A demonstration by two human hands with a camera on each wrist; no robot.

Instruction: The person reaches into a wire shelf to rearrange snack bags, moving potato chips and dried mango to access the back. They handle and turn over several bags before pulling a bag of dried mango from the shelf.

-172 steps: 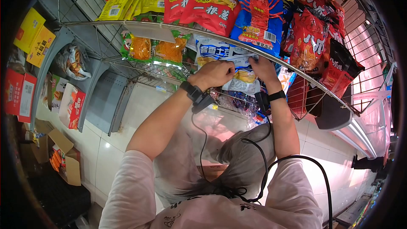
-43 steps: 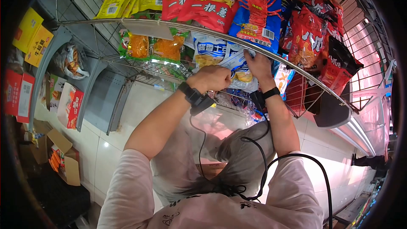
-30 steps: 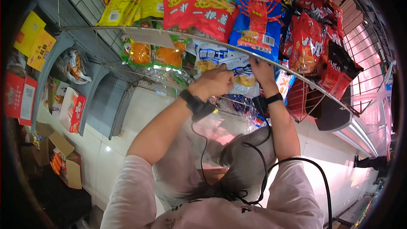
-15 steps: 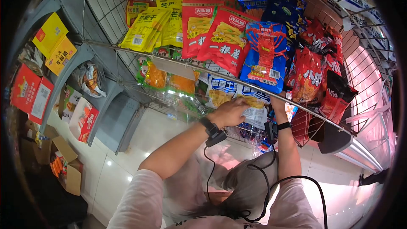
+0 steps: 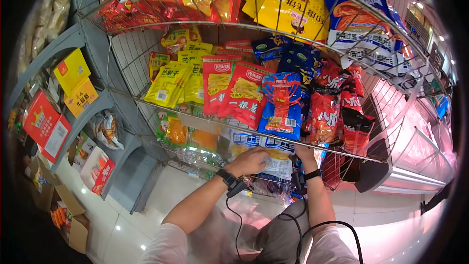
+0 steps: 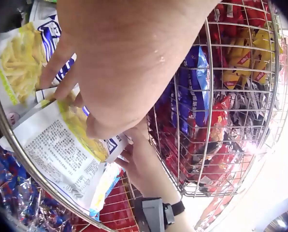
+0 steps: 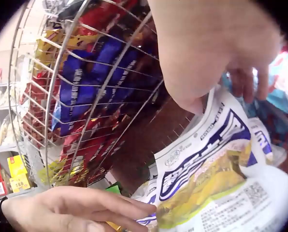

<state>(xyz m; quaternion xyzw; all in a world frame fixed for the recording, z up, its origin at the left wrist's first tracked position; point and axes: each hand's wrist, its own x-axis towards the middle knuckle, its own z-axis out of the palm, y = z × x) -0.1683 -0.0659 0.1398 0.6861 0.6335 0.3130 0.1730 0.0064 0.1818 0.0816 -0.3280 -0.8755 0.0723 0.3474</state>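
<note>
Two white-and-blue bags of potato snacks stand side by side in the wire basket, the left bag [image 6: 21, 63] and the right bag [image 7: 207, 179]. My left hand [image 5: 251, 160] lies across their fronts where they meet. In the right wrist view, the fingers [image 7: 110, 203] of that hand are nearly straight, tips at the right bag's side edge. My right hand [image 5: 305, 155] holds the right bag by its upper corner, thumb at the edge and fingers beyond it. The basket's front rail partly covers the right fingertips in the head view.
Above, a wire shelf [image 5: 205, 116] holds red snack packets [image 5: 244, 95], yellow packets [image 5: 168, 83] and a blue packet [image 5: 281, 105]. Orange snack packs [image 5: 177, 129] sit left of the hands. Grey shelving [image 5: 129, 176] stands at left. A black cable [image 5: 337, 223] loops by the right arm.
The head view has tilted up, bringing the upper basket into sight. My left fingers, curled earlier, now stretch over the bags. The right hand stays at the right bag's top.
</note>
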